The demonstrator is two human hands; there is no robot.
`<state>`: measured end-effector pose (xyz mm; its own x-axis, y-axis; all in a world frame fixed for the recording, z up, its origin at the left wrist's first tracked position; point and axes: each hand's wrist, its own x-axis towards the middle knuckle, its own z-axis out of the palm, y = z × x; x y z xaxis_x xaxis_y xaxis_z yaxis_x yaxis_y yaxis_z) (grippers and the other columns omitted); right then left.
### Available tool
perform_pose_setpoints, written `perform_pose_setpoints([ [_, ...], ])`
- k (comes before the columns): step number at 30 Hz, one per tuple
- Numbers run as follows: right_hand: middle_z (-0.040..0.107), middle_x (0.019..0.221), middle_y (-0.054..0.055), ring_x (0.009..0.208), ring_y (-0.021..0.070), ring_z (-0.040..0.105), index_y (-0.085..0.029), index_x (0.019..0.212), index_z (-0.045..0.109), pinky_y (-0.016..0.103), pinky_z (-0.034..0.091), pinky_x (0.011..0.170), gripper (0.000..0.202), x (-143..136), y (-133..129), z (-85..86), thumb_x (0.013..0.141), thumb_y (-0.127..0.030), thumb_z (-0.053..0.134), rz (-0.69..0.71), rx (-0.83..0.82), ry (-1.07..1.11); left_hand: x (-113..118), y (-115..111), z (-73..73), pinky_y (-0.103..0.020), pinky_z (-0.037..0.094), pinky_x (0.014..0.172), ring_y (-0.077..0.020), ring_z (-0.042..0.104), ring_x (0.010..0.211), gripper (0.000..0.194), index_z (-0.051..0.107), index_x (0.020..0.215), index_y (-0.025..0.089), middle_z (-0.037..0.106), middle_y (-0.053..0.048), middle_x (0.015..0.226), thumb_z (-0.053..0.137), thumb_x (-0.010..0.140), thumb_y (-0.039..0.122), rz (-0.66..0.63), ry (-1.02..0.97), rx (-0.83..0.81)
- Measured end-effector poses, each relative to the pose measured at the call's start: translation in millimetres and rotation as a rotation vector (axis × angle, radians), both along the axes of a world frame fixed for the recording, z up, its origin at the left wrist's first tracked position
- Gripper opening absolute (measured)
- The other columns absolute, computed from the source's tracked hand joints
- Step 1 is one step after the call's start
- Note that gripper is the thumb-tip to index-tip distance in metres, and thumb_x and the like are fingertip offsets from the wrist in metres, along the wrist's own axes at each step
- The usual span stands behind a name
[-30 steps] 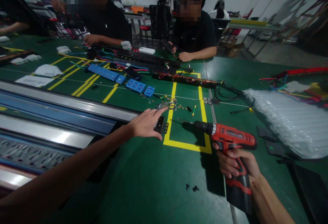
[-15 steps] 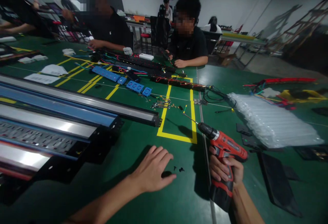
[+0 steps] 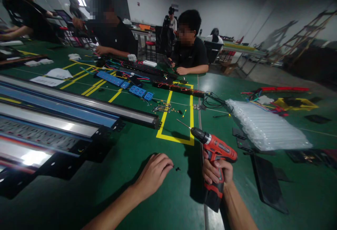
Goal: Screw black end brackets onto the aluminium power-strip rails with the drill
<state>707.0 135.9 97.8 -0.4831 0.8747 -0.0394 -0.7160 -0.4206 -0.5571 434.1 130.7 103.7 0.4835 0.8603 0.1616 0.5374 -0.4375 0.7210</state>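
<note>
My left hand is low over the green table, its thumb and fingertips pinched together on a small black screw, of which only a dark tip shows. Beside those fingertips more small black screws lie on the table. My right hand is wrapped round the handle of a red and black cordless drill. The drill's long thin bit points forward and left, over the yellow taped rectangle.
Long metal-faced rails fill the left side. Ahead lie blue socket strips, loose metal hardware and wired black strips. Bubble wrap and a black panel lie right. Co-workers sit across the table.
My left hand's spread fingers have closed into a pinch at one of the black screws. The view has shifted slightly; the drill stays in my right hand.
</note>
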Motion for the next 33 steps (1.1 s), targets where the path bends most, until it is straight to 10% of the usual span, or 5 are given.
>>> perform_pose_setpoints([
  [17, 0.047, 0.038, -0.012, 0.021, 0.0069, 0.034, -0.018, 0.092, 0.05, 0.022, 0.042, 0.036, 0.03, -22, -23, -10.6, 0.066, -0.027, 0.063, 0.439, -0.127, 0.118, -44, -4, 8.5, -0.034, 0.046, 0.082, -0.0168, 0.058, 0.089, 0.017, 0.048, 0.11, 0.023, 0.057, -0.004, 0.099, 0.032, 0.103, 0.027, 0.388, -0.363, -0.069],
  [33, 0.048, 0.036, -0.01, 0.022, 0.0076, 0.037, -0.016, 0.086, 0.051, 0.024, 0.042, 0.038, 0.03, -22, -26, -15.8, 0.065, -0.028, 0.069, 0.467, -0.17, 0.067, -41, -3, 14.9, -0.032, 0.048, 0.075, -0.0159, 0.057, 0.081, 0.018, 0.048, 0.102, 0.022, 0.057, -0.004, 0.093, 0.031, 0.104, 0.03, 0.429, -0.47, -0.012],
])
